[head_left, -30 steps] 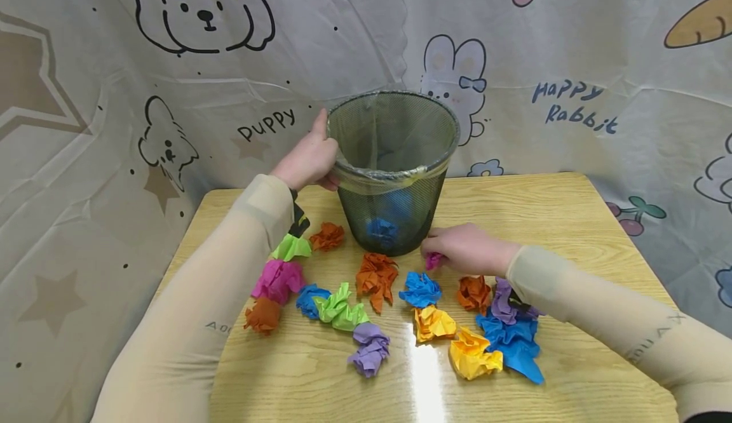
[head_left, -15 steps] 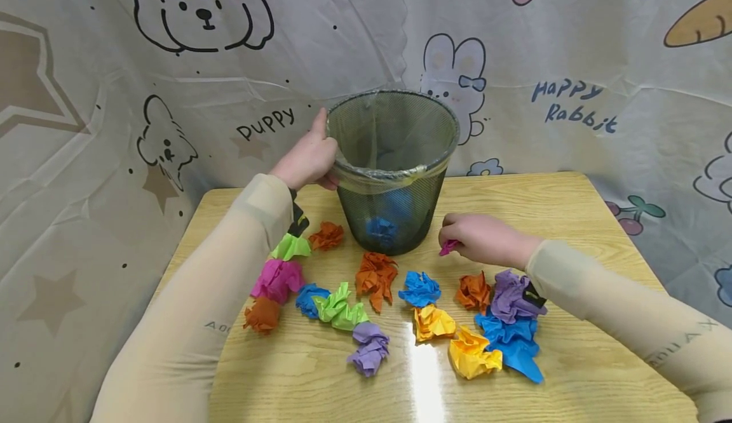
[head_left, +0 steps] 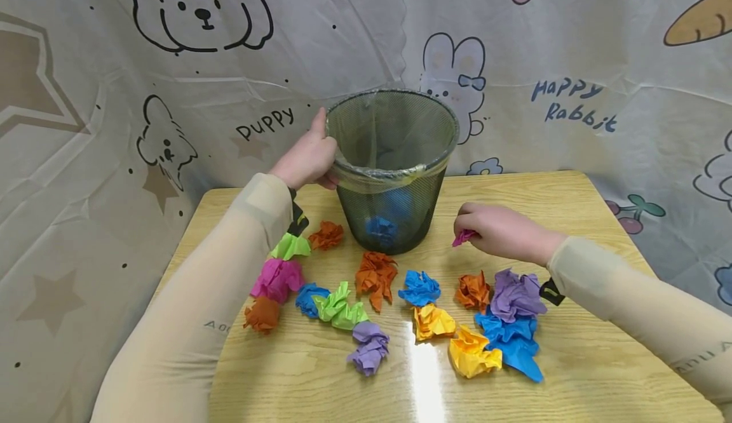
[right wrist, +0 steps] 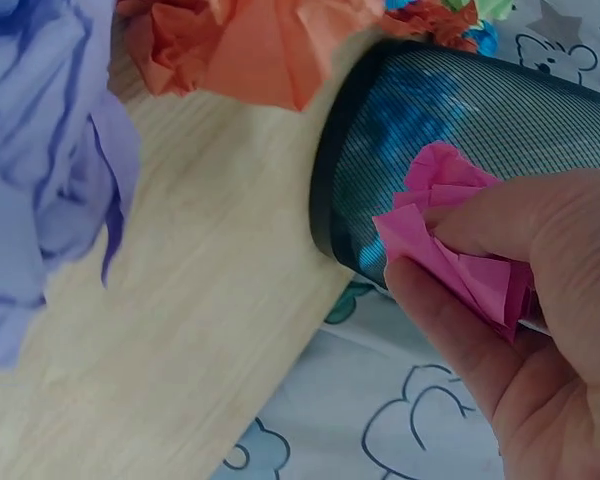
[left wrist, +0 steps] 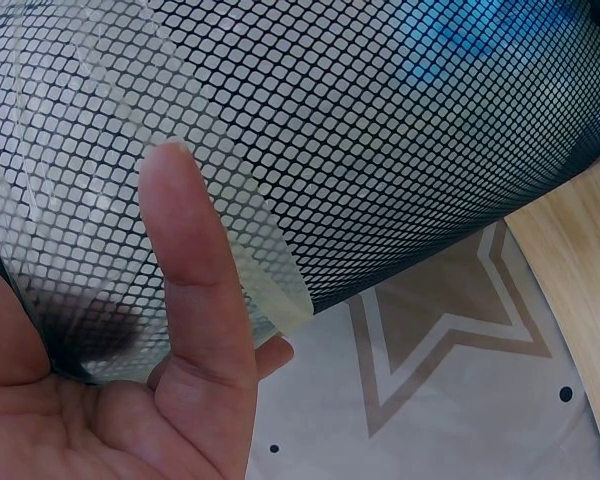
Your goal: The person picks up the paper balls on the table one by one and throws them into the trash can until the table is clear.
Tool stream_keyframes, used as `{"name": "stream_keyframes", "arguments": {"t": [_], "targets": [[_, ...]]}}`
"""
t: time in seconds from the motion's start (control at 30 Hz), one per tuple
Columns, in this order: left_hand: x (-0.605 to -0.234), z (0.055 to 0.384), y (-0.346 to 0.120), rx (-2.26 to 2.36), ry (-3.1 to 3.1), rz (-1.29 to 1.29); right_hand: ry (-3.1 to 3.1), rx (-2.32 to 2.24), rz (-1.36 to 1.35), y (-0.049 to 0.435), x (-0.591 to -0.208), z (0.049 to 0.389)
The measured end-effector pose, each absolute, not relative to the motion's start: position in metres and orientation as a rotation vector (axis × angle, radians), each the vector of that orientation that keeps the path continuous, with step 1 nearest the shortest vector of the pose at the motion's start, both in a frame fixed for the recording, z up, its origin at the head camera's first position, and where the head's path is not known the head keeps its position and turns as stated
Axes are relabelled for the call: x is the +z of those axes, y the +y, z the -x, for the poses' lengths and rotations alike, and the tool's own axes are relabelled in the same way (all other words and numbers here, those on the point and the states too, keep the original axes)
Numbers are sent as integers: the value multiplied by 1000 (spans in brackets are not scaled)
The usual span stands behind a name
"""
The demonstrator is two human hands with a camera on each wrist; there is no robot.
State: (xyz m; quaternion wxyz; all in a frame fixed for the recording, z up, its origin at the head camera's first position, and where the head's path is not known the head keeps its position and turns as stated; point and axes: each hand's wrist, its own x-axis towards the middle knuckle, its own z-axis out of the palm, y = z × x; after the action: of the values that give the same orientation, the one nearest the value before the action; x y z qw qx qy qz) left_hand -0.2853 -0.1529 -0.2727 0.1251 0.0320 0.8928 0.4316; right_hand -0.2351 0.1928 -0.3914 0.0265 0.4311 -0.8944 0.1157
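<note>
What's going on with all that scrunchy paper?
A person has their left hand on a mesh bin at its rim. Their right hand pinches some pink paper outside the bin, off to its right. Blue paper shows inside, and other crumpled papers lie on the table.

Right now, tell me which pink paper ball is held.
The pink paper ball pinched in the right hand; the other pink one lies on the table, between a green ball and an orange one.
</note>
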Motion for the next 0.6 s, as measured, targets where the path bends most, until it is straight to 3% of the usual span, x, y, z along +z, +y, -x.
{"name": "stream_keyframes", "arguments": {"t": [0.6], "targets": [[-273,285,-153,1264,2592,-98,-2676,351,-1283,214,-340,234]]}}
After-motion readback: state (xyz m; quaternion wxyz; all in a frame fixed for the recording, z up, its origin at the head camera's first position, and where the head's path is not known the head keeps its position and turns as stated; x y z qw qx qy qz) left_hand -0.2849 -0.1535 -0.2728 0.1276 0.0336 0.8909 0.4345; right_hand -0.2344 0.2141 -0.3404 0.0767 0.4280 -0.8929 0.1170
